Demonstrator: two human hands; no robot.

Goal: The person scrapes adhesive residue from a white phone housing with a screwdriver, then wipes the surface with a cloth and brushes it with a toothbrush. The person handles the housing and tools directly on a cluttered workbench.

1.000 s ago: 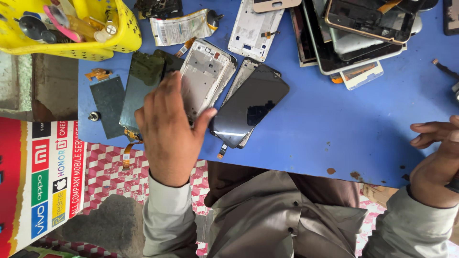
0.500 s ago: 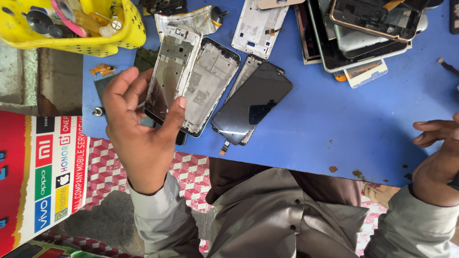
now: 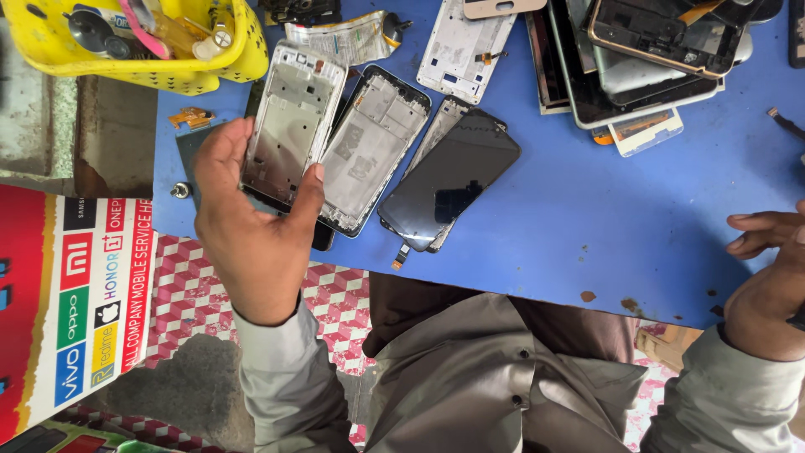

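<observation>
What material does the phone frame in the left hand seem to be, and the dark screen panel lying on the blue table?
Phone frame: probably metal, dull silvery-grey with stamped recesses. Screen panel: likely glass, glossy black, showing a reflection.

A blue table carries loose phone parts. A dark phone screen lies face up near the middle, just beside a grey phone frame. A white back cover lies above them. A stack of phone panels fills the top right corner. A yellow basket of small tools sits at the top left, over the table's edge. A colourful poster lies at the left.
</observation>
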